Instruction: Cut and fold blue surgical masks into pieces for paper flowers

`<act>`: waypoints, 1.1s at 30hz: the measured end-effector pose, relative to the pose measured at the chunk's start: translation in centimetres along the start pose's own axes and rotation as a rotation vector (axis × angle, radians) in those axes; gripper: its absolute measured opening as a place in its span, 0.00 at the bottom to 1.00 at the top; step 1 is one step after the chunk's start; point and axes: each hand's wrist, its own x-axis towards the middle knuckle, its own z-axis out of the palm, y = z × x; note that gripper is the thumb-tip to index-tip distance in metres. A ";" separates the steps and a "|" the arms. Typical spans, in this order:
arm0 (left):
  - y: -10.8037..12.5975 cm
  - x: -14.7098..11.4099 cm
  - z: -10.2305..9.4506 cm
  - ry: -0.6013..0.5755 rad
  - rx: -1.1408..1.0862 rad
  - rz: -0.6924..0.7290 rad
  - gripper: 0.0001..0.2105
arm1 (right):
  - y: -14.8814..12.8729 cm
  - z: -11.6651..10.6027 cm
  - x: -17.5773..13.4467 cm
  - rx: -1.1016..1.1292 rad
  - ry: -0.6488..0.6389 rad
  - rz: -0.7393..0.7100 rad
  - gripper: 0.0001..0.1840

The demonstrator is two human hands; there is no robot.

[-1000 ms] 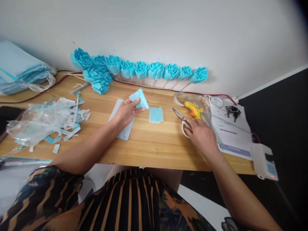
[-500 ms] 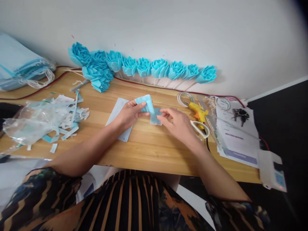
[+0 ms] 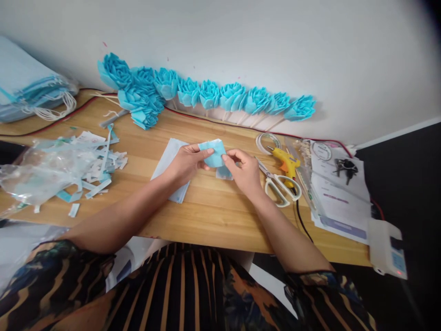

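Note:
A small light-blue piece of mask fabric [image 3: 215, 154] is held up over the middle of the table between my two hands. My left hand [image 3: 190, 161] is closed on its left side, thumb on top. At its right edge, my right hand [image 3: 243, 171] pinches the fabric between thumb and fingertips. Below it on the wood lies another small blue fabric piece [image 3: 224, 173], partly covered by the held one and my right fingers. A larger pale-blue fabric sheet [image 3: 165, 161] lies partly under my left hand and wrist.
Several blue fabric flowers [image 3: 232, 97] on sticks line the wall. White-handled scissors [image 3: 277, 186], a yellow glue gun [image 3: 286, 162] and papers with keys [image 3: 346, 170] lie at right. Fabric scraps [image 3: 103, 174], a clear plastic bag [image 3: 44, 170] and stacked masks [image 3: 31, 92] are at left.
My right hand has moved left and up from the lower fabric piece and now grips the right edge of the held piece. The scissors have come into fuller view.

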 end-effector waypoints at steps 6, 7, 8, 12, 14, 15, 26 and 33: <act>0.0 0.3 -0.3 -0.016 0.018 -0.003 0.07 | 0.7 0.4 -0.5 -0.182 0.059 -0.171 0.10; -0.1 0.3 -0.3 -0.024 0.009 -0.003 0.07 | 0.7 0.5 -0.6 -0.188 0.060 -0.172 0.10; -0.2 0.4 -0.3 -0.033 -0.002 0.002 0.08 | 0.7 0.6 -0.6 -0.189 0.062 -0.170 0.11; -0.4 0.3 -0.3 -0.058 -0.003 0.056 0.11 | 0.7 0.9 -0.8 -0.153 0.073 -0.164 0.11; -0.4 0.2 -0.2 -0.047 0.045 0.085 0.13 | 0.7 0.8 -0.9 -0.135 0.059 -0.161 0.12; -0.3 0.1 -0.2 -0.034 0.079 0.100 0.13 | 0.8 0.8 -0.9 -0.125 0.049 -0.153 0.12; -0.6 -0.2 0.2 -0.127 0.329 0.123 0.15 | 0.7 0.6 -0.8 -0.027 0.090 -0.052 0.13; -0.2 -0.4 0.4 -0.161 0.360 0.098 0.14 | 0.3 0.5 -1.2 0.008 0.111 -0.064 0.17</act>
